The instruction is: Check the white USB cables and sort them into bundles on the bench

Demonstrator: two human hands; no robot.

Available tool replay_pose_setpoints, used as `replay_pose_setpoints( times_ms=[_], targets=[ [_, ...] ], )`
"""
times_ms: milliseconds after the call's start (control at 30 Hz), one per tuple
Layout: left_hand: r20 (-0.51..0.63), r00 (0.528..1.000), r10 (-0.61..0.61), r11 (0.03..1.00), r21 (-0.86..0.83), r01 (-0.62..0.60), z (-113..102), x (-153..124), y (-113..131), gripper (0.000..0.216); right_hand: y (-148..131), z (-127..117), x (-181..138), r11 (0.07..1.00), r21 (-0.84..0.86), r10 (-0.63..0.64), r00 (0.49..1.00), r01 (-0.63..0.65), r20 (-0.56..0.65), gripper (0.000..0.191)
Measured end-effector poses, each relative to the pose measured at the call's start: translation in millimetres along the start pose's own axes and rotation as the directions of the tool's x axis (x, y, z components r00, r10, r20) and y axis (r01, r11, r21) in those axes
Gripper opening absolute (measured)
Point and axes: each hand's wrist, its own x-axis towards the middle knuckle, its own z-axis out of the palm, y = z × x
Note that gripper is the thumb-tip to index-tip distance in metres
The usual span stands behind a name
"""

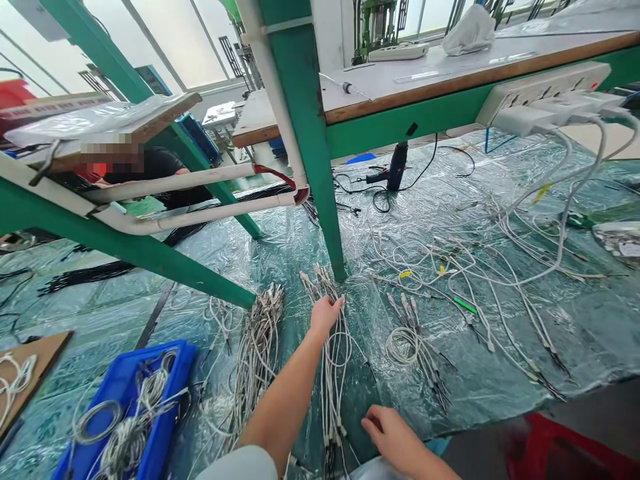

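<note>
My left hand (326, 316) reaches to the connector end of the middle bundle of white cables (334, 380). Its fingers close over a white cable there, though the fingertips are partly hidden. Low in the view, my right hand (393, 435) hovers just right of that bundle's dark-tipped end. Its fingers curl loosely, with a gap at the thumb and nothing visible between them. Left of my forearm lies a thicker bundle of white cables (257, 347) with metal plugs at its far end. A small coiled group of cables (404, 345) rests to the right.
Green posts (327, 200) rise from the plastic-covered table (500, 320). A blue tray (183, 363) holding coiled cables stands left. Plugged-in chargers fill a power strip (550, 90) above loose cables at right. A black hot-air gun (397, 167) stands behind; a person (170, 173) sits beyond.
</note>
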Motion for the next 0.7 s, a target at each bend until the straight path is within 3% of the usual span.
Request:
replay_pose_setpoints(
  times_ms=[133, 300, 367, 533, 700],
  targets=[
    [0.042, 0.994, -0.102, 0.993, -0.055, 0.105, -0.9, 17.4, 14.3, 0.030, -16.3, 8.6, 20.7, 1.000, 0.013, 0.003, 0.998, -0.002, -0.059, 0.028],
    [0.095, 0.981, -0.166, 0.948, -0.258, 0.186, -12.6, 5.0, 24.8, 0.028, -31.7, 11.6, 35.4, 0.995, 0.104, 0.005, 0.996, 0.004, -0.089, 0.025],
    [0.139, 0.975, -0.171, 0.901, -0.378, 0.212, -21.7, -8.1, 31.4, 0.028, -36.9, 9.6, 36.5, 0.989, 0.148, 0.013, 0.994, 0.004, -0.109, 0.020],
    [0.267, 0.955, -0.128, 0.694, -0.664, 0.278, -48.7, -52.8, 54.9, 0.032, -44.7, 2.0, 33.4, 0.971, 0.240, 0.034, 0.983, 0.010, -0.178, 0.036],
    [0.389, 0.919, -0.060, 0.490, -0.791, 0.367, -66.8, -108.1, 81.2, 0.026, -43.9, -16.5, 15.1, 0.967, 0.255, 0.065, 0.943, 0.022, -0.326, 0.038]
  ],
)
